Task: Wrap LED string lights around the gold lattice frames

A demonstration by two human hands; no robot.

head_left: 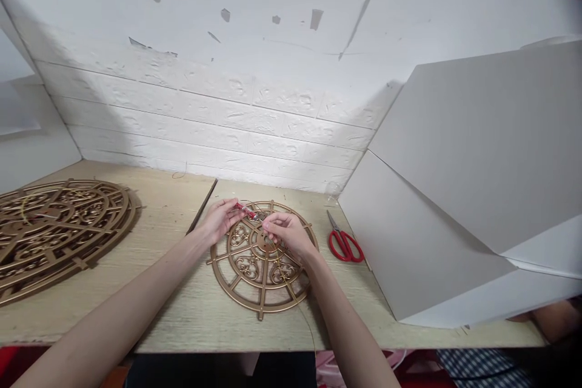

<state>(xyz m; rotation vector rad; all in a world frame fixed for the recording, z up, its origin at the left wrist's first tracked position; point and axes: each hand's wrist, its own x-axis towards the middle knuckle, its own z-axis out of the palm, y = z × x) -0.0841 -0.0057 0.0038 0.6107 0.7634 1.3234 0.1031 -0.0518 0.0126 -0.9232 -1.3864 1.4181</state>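
Observation:
My left hand (220,218) pinches one end of a small red-and-silver rod-like piece (246,211); its exact kind is too small to tell. Close to the other end, my right hand (285,231) has thumb and fingers pressed together on a thin yellow wire (296,300), which trails down past the table's front edge. Both hands are over a round gold-coloured openwork panel (260,310) with spokes, rings and scrollwork, lying flat on the table. Parts of the panel are hidden under my hands and right forearm.
Red-handled scissors (344,245) lie right of the panel. A stack of similar round panels (97,242) is at the left. White board partitions (422,224) stand on the right, before a brick-patterned wall (218,121). Part of another person shows at the lower right.

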